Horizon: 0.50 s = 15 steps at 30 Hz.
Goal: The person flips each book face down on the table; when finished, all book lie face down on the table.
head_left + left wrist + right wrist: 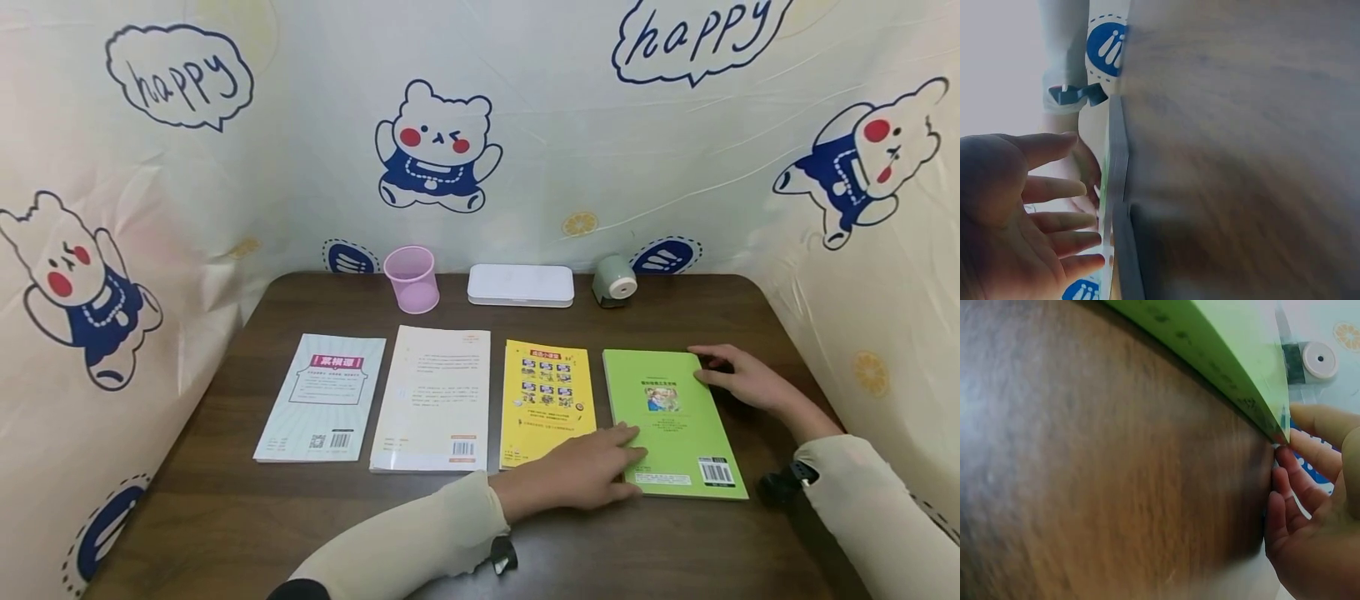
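A green book [675, 433] lies back cover up at the right end of a row of books. My left hand [573, 471] reaches over the bottom of a yellow book [547, 400], its fingers extended onto the green book's lower left edge. In the left wrist view the fingers of this left hand [1041, 212] look straight and spread. At the green book's upper right corner, my right hand [750, 383] has thumb and index finger on either side of the corner. The right wrist view shows this hand [1316, 487] pinching that corner, other fingers bent beside the table edge.
Left of the yellow book lie a white book [442, 400] and a pale blue book [330, 417]. Along the back of the brown table [247, 517] stand a pink cup [412, 283], a flat white case [521, 286] and a small green round object [615, 279]. Printed curtains surround the table.
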Each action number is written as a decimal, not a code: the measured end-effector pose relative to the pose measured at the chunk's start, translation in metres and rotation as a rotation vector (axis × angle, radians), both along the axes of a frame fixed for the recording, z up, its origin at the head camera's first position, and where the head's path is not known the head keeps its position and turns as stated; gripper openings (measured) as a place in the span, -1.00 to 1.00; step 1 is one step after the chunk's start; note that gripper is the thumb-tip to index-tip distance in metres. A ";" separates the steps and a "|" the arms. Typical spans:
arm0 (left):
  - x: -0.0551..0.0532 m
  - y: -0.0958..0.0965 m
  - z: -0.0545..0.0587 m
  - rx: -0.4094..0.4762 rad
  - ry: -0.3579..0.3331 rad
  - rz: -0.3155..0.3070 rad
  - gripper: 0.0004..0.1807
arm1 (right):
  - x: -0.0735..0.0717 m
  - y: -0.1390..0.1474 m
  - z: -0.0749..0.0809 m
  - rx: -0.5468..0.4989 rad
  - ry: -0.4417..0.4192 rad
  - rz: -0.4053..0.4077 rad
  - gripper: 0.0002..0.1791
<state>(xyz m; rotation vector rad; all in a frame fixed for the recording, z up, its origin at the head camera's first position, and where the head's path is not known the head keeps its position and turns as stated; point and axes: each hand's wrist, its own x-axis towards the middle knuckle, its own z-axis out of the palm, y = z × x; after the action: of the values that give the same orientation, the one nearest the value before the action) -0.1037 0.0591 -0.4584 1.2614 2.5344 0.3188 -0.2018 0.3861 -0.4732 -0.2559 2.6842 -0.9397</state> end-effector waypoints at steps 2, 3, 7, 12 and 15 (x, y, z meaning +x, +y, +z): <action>0.000 -0.006 0.000 0.007 0.008 0.008 -0.35 | 0.000 -0.001 -0.002 0.005 0.021 -0.002 -0.35; 0.000 -0.010 0.001 0.011 0.012 0.013 -0.35 | -0.001 -0.002 -0.002 0.010 0.030 -0.003 -0.35; -0.002 -0.022 0.004 0.041 0.011 0.040 -0.36 | 0.000 -0.005 -0.003 0.054 0.071 -0.008 -0.35; -0.006 -0.036 0.013 0.076 0.002 0.086 -0.36 | 0.004 -0.015 0.000 0.109 0.102 -0.005 -0.31; -0.009 -0.044 0.018 0.092 0.002 0.126 -0.37 | 0.006 -0.024 0.005 0.152 0.105 0.004 -0.27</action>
<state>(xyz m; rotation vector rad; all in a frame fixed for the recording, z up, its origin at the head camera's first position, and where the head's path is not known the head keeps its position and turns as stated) -0.1129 0.0146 -0.4406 1.1361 2.6341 0.4661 -0.1958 0.3625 -0.4687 -0.2845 2.8324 -0.7354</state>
